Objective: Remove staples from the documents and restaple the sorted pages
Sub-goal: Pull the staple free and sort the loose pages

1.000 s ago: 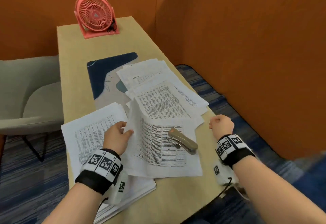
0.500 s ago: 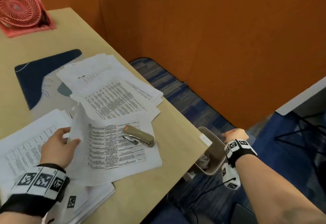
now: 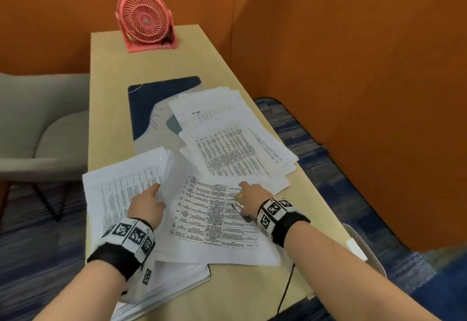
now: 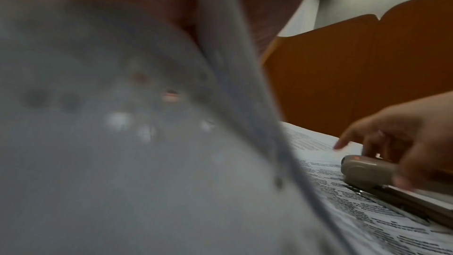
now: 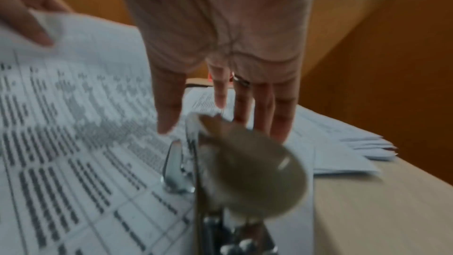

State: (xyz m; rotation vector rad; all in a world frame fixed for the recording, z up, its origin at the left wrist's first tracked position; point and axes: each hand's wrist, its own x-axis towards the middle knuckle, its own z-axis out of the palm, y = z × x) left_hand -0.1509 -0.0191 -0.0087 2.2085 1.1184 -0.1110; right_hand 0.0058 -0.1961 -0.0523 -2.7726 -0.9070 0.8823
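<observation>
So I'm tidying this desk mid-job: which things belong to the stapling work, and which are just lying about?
In the job:
- tan metal stapler under the right hand
- printed white sheet, lifted edge gripped by the left hand
- white paper stacks

Lying about:
- pink desk fan
- navy and grey mat
- grey chair

The right hand [image 3: 252, 193] is back from the bin beside the tabletop (lower right of the frame), fingers now straight over the stapler [image 3: 242, 205].

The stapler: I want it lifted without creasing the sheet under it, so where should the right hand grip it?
Grip the stapler across its rounded tan top from above, thumb one side, fingers the other. It lies flat on the printed sheet, and the right hand hovers open over it.
</observation>
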